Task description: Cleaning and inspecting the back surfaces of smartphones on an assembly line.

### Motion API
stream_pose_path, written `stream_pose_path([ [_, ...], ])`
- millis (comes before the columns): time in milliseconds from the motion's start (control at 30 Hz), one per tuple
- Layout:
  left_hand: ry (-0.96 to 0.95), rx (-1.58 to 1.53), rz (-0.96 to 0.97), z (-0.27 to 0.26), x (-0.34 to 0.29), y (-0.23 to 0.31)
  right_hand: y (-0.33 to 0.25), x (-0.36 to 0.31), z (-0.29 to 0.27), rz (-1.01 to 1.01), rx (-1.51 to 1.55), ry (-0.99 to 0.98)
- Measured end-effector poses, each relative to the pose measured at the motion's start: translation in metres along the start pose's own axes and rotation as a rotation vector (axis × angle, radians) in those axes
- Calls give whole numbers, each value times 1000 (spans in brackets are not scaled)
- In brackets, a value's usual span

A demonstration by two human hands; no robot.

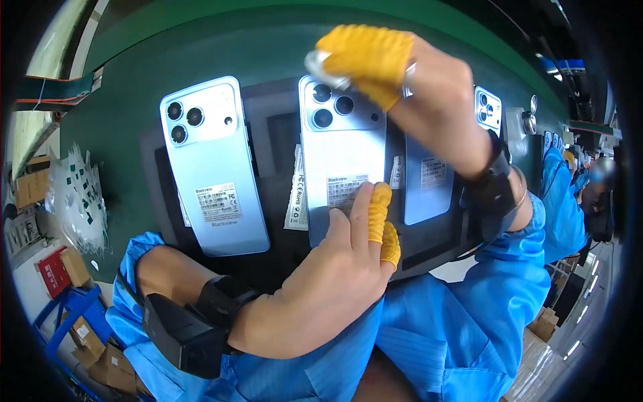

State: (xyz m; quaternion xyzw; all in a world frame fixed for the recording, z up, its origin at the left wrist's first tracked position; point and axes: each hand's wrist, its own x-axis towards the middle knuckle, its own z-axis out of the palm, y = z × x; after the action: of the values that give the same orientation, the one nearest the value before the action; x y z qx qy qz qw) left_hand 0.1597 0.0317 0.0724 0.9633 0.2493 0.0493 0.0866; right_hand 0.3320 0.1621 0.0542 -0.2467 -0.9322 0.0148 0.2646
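A light-blue smartphone (345, 151) lies back up in the middle, with its camera block at the far end and a printed label. My left hand (328, 281) rests on its near part, two fingers stretched flat at the label and the others bent. Yellow covers sheathe some fingers on both hands. Above the phone's far right corner, my right hand (408, 80) is closed on a small whitish, shiny piece (325, 70); motion blur hides what it is. Another light-blue smartphone (231, 157) lies to the left. A third smartphone (425, 191) sits partly under my right wrist.
Black trays (274, 127) hold the phones on a green bench (134, 134). Printed label strips (295, 194) stick out beside them. At left hangs a clear plastic bundle (80, 194) with green bits. Cardboard boxes (110, 368) stand lower left. Another person's blue sleeve (562, 201) shows far right.
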Motion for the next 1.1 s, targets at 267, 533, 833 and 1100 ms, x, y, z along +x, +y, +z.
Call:
stream_pose_path([
  [267,-9,38,-27,4,-2,5,-22,-28,-18,-50,261,-194],
  [533,15,18,-12,2,-1,0,-10,-27,-12,96,152,-59],
  [833,5,-11,-29,1,0,1,-13,-27,-26,547,585,-4],
  [1100,3,-38,-24,2,-1,0,-6,-16,-30,886,942,6],
])
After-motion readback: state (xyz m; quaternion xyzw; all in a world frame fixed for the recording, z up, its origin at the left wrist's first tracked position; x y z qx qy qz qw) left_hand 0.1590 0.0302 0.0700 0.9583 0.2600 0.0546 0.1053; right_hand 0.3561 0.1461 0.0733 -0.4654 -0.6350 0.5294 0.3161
